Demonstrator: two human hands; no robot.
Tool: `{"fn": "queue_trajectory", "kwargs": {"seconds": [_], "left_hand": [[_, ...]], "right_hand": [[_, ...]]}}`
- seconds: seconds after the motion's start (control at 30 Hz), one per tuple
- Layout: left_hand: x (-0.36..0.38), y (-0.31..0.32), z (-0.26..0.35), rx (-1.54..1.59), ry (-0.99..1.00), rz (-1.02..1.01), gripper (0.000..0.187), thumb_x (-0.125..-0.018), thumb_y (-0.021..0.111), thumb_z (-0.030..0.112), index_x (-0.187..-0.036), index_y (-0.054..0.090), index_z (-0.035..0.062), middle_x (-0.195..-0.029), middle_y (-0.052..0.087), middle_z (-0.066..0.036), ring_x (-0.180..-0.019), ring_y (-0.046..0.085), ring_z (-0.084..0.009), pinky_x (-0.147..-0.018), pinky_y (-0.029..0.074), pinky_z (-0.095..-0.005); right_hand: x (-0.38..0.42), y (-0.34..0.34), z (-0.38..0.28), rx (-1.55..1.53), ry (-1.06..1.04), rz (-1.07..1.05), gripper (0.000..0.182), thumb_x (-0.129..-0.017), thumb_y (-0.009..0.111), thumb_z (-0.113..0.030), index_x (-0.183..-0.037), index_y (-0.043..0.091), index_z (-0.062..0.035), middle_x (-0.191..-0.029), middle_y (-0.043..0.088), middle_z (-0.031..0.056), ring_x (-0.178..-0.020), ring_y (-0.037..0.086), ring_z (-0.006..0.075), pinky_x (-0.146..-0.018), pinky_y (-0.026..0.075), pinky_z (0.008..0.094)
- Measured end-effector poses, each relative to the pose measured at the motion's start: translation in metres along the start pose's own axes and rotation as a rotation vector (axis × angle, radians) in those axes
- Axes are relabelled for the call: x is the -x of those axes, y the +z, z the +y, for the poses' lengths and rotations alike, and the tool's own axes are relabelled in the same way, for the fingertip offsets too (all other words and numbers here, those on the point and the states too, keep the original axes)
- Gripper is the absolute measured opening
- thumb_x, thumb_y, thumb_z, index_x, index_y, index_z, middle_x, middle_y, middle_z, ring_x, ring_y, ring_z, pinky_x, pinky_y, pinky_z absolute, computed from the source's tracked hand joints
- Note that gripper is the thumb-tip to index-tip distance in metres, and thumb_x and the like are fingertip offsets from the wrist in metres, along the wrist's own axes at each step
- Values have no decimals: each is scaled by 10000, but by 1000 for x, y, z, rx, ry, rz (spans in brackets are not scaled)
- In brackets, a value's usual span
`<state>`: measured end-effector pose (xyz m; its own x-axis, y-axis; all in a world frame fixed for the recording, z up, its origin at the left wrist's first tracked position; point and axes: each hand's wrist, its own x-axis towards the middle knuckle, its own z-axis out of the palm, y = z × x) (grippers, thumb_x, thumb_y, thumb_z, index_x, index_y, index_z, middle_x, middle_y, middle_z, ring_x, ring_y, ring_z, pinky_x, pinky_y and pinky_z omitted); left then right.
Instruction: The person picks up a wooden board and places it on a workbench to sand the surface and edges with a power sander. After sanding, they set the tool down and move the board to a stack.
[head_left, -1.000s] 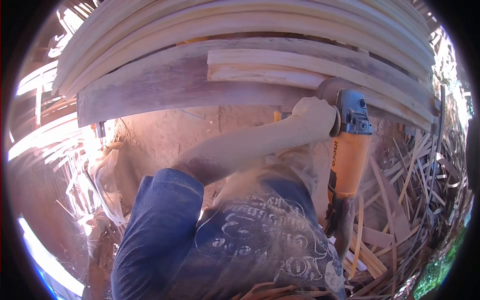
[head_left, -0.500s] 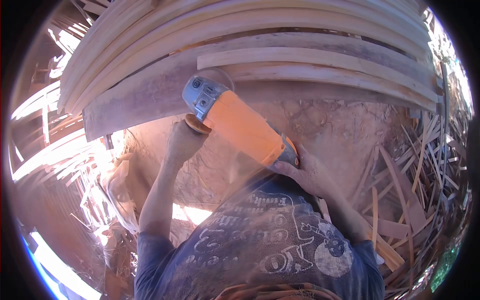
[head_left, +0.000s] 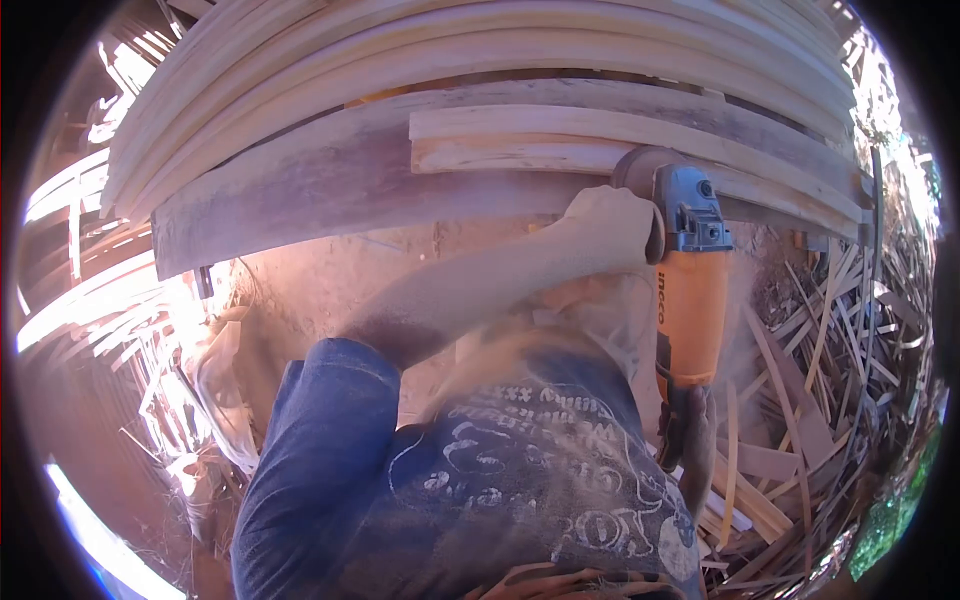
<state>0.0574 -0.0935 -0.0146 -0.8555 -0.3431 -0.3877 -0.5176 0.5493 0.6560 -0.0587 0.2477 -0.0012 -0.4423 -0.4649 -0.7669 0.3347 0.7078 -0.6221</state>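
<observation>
An orange angle grinder (head_left: 692,310) with a grey metal head lies across the right of the head view, its body pointing back toward me. My left hand (head_left: 615,220) is closed around the side handle by the head. At the rear end, my right hand (head_left: 698,435) is wrapped round the dark grip, partly hidden behind it. The round disc (head_left: 640,170) at the grinder's head meets the nearer of two pale wooden strips (head_left: 520,153). Those strips lie side by side along a dusty plank (head_left: 320,215).
Several long pale wooden pieces (head_left: 480,55) lie stacked beyond the plank. Thin offcuts (head_left: 800,400) are heaped on the right, with more scraps (head_left: 170,400) on the left. Dusty ground (head_left: 350,265) shows below the plank.
The grinder has moved right along the wooden strips and turned so its body points nearly straight back. Both hands have travelled with it, my left arm now reaching across my front.
</observation>
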Motion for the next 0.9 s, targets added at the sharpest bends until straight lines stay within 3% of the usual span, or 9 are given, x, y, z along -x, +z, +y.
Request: {"fn": "queue_trajectory", "kwargs": {"seconds": [0.13,0.17,0.2,0.27,0.4,0.43,0.57,0.77,0.9], "left_hand": [[100,0,-57,95,-402,129,248,-725,702,243,-902,731,73,-835,718,-173,-810,700,-361,-722,544,-471],[124,10,-77,214,-336,389,296,-811,718,256,-888,677,-27,-758,694,-209,-750,697,-351,-682,536,-414],[147,15,-93,180,-380,455,298,-812,718,248,-878,653,-35,-715,679,-199,-687,687,-330,-637,529,-404],[178,9,-109,167,-552,506,287,-815,712,230,-854,620,-39,-644,651,-174,-583,666,-283,-551,511,-378],[189,-5,-108,203,-799,502,277,-820,696,229,-819,592,-28,-582,618,-135,-476,630,-231,-459,479,-342],[184,-8,-101,168,-925,400,320,-834,696,296,-964,696,3,-869,709,-222,-860,696,-387,-714,527,-427],[151,6,-76,210,-582,431,285,-803,728,227,-896,647,-30,-763,695,-184,-716,705,-279,-648,521,-388],[63,29,-6,269,-337,373,234,-798,736,188,-904,678,-12,-776,697,-176,-745,704,-295,-655,510,-393],[0,47,51,239,-352,289,265,-813,716,244,-897,683,-4,-762,694,-169,-727,699,-304,-647,510,-395]], "right_hand": [[-26,54,-34,295,-241,-207,768,-890,652,-558,-1370,481,17,-926,681,147,-843,674,293,-782,528,385],[-32,72,-48,385,-275,-259,816,-871,664,-570,-1393,464,24,-946,684,171,-902,675,327,-836,519,405],[-37,86,-72,509,-242,-328,871,-850,674,-584,-1422,440,30,-976,685,204,-977,670,360,-894,500,421],[-49,115,-109,643,-265,-490,894,-858,650,-615,-1429,430,36,-1019,668,247,-1028,668,372,-887,502,401],[-52,135,-132,794,-227,-546,724,-913,657,-477,-1424,448,-9,-1203,652,236,-1157,632,334,-980,465,410],[-51,130,-133,793,-225,-532,723,-911,660,-475,-1424,450,-10,-1200,654,235,-1157,633,338,-977,467,412],[-55,79,-117,708,-252,-423,966,-828,653,-671,-1444,424,37,-1082,667,254,-1046,658,395,-884,500,425],[-54,-29,-112,623,-138,-260,898,-790,736,-570,-1435,469,-5,-1139,674,245,-1085,659,367,-925,491,423],[-59,-102,-114,541,-235,-163,840,-785,756,-518,-1390,511,10,-1120,681,230,-1073,663,345,-933,489,416]]}}
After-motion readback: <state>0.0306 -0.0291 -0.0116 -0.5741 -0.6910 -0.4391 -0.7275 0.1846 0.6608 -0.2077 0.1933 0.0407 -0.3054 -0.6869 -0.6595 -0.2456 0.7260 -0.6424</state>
